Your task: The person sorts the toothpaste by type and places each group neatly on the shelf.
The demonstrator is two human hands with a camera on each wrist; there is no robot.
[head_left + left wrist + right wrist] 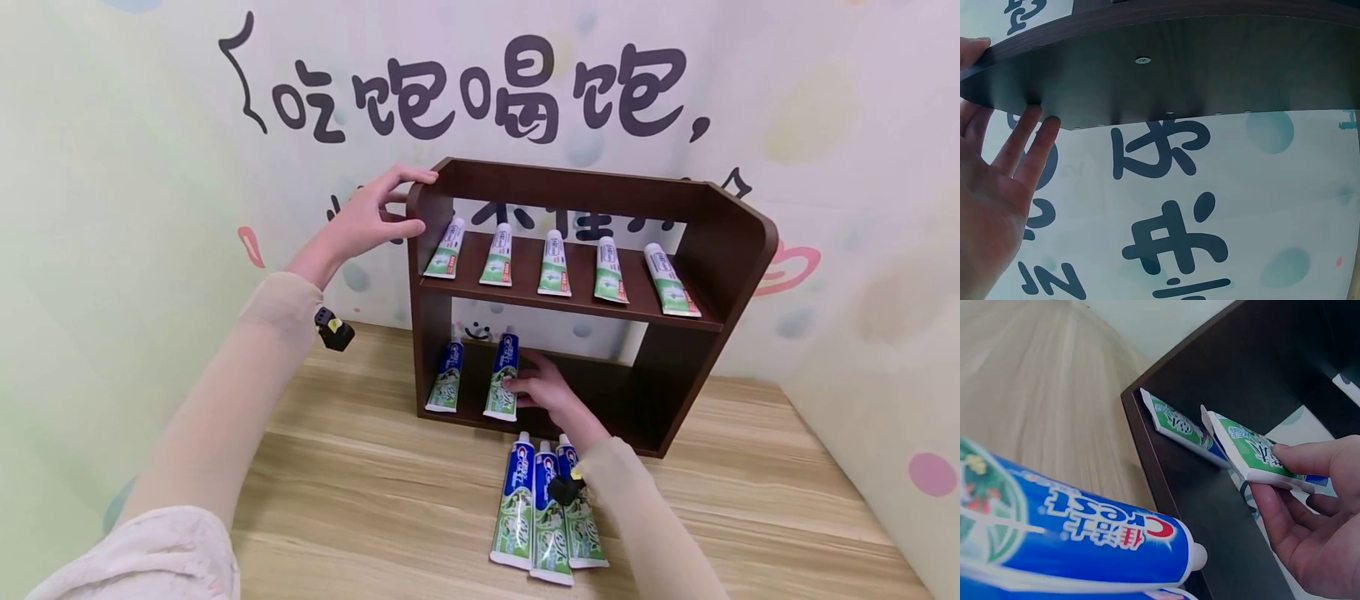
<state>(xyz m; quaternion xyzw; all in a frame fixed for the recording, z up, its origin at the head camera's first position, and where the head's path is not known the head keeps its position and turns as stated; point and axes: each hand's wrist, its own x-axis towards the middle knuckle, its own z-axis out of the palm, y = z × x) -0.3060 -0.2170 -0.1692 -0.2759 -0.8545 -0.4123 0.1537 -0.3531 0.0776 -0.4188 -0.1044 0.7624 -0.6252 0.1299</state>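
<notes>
A dark brown two-tier shelf (pixel 585 179) stands on the wooden table. My left hand (pixel 367 218) holds its upper left side panel (pixel 1210 69), fingertips and thumb against the edge and outer face. On the lower tier my right hand (pixel 549 388) pinches a blue-and-green toothpaste tube (pixel 503 375) between thumb and fingers; the right wrist view shows this tube (pixel 1260 450) tilted, cap end toward the back. To its left, another such tube (pixel 446 379) leans against the shelf's left side. Three more blue-and-green tubes (pixel 514 508) lie on the table before the shelf, partly behind my right wrist.
Several white-and-green tubes (pixel 555 265) are spaced along the upper tier. Behind the shelf hangs a pale backdrop (pixel 750 100) with large dark lettering. The table (pixel 360 467) extends on both sides of the shelf.
</notes>
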